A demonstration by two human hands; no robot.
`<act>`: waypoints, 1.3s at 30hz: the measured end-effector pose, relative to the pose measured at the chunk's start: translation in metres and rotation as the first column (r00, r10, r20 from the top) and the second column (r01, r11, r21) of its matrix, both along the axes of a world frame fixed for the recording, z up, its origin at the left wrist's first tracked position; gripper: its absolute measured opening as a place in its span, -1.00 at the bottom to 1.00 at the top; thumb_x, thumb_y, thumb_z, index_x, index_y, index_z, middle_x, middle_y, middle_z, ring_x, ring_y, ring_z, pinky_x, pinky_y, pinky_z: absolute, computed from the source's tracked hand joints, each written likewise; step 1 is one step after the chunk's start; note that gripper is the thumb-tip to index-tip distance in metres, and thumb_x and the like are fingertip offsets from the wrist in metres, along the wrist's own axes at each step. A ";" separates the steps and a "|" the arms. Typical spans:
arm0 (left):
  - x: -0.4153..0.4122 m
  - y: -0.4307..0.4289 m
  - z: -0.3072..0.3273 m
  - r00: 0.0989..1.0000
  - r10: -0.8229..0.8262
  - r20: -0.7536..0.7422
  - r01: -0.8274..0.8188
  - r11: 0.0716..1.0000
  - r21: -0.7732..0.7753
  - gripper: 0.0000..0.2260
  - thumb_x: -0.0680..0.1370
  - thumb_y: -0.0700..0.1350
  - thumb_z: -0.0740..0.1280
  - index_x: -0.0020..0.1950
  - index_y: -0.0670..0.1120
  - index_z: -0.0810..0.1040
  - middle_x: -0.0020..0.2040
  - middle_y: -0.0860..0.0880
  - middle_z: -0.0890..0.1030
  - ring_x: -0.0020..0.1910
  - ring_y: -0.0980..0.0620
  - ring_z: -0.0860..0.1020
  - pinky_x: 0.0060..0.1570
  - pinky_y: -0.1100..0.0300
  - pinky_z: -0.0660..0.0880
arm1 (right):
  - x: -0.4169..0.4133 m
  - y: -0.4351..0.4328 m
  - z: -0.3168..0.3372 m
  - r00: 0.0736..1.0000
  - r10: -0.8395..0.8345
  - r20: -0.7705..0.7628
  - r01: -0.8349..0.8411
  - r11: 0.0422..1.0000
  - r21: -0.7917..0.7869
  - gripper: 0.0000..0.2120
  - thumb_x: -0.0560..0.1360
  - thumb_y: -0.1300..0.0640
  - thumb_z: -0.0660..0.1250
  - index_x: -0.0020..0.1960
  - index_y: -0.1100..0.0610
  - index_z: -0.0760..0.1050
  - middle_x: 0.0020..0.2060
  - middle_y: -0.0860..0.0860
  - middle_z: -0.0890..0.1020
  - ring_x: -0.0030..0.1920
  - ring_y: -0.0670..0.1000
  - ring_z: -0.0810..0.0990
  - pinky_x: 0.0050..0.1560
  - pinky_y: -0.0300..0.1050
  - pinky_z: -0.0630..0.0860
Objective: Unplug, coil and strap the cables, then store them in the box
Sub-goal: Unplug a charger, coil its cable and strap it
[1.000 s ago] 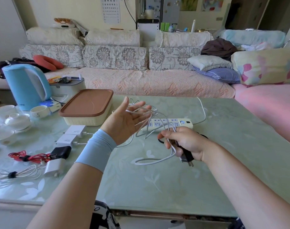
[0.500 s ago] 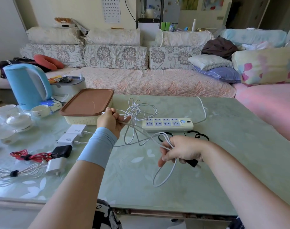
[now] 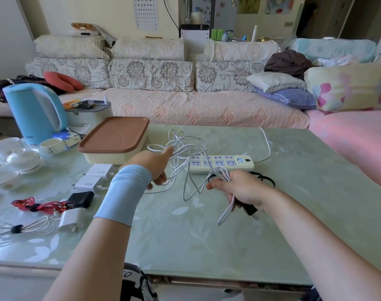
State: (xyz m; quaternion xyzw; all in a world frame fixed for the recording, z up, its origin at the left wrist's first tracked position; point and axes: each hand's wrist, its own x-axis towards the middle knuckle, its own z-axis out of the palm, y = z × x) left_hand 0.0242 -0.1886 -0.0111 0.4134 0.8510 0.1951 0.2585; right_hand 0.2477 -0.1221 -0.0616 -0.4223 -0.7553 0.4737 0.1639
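Left forearm: one light blue band [image 3: 124, 194], tubular, plain and close-fitting. It covers the wrist and lower forearm. The far hem ends at the base of the left hand [image 3: 154, 164]; the near hem runs straight across the arm. The fabric shows soft lengthwise folds. From the near hem to the picture edge the arm is bare.

Right arm: bare from the right hand [image 3: 239, 190] to the picture edge.

Torso: a black garment [image 3: 135, 283] with white printed marks, partly legible as letters, shows below the near edge of the worktop [image 3: 207, 235], between the two arms.
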 end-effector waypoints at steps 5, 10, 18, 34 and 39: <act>0.008 -0.006 0.028 0.772 0.287 -0.566 -0.106 0.938 0.331 -0.44 0.44 0.41 0.23 -0.06 -0.08 0.62 -0.11 -0.09 0.61 -0.10 -0.11 0.56 -0.19 0.16 0.35 | -0.002 0.000 -0.002 0.999 0.017 -0.032 -0.017 1.000 -0.005 -0.59 0.60 0.07 0.32 -0.42 -0.10 0.63 -0.42 0.06 0.48 -0.20 0.26 0.58 -0.43 -0.16 0.43; -0.001 -0.008 0.022 0.811 0.269 -0.519 -0.077 0.929 0.362 -0.44 0.26 0.28 0.52 0.06 -0.04 0.51 0.03 -0.07 0.57 0.07 -0.13 0.55 -0.10 0.10 0.41 | -0.005 -0.005 0.000 1.000 0.019 -0.015 -0.020 0.999 -0.034 -0.76 0.61 0.08 0.30 0.02 0.25 0.62 -0.53 -0.13 0.49 -0.48 0.02 0.39 -0.49 -0.25 0.37; 0.039 0.000 -0.016 0.775 -0.478 -0.414 0.617 0.715 0.328 -0.55 0.38 -0.21 0.39 0.26 0.01 0.46 0.25 -0.02 0.48 0.26 -0.05 0.40 0.31 0.05 0.32 | -0.013 -0.008 0.000 0.998 0.049 -0.025 -0.049 0.999 0.017 -0.70 0.60 0.04 0.31 -0.29 -0.06 0.66 -0.54 -0.04 0.37 -0.33 0.19 0.53 -0.39 -0.16 0.44; 0.042 0.009 -0.024 0.838 -0.184 -0.514 0.399 0.849 0.347 -0.85 0.54 0.02 0.16 -0.19 0.06 0.45 -0.09 0.03 0.58 -0.12 -0.06 0.48 -0.21 0.17 0.31 | 0.001 0.003 -0.001 0.988 0.155 -0.015 -0.155 0.966 -0.205 -0.86 0.44 0.27 0.47 -0.13 0.07 0.57 -0.35 -0.01 0.51 -0.36 -0.07 0.46 -0.39 -0.27 0.37; 0.034 0.011 -0.025 0.869 -0.071 -0.490 0.311 0.848 0.430 -0.61 0.50 0.30 0.19 -0.31 0.01 0.41 -0.25 0.08 0.51 -0.21 -0.03 0.47 -0.27 0.17 0.29 | 0.006 0.001 0.000 0.970 0.206 -0.131 -0.233 0.940 -0.249 -0.95 0.57 0.15 0.35 -0.06 0.11 0.53 -0.37 0.04 0.56 -0.36 0.04 0.57 -0.36 -0.15 0.36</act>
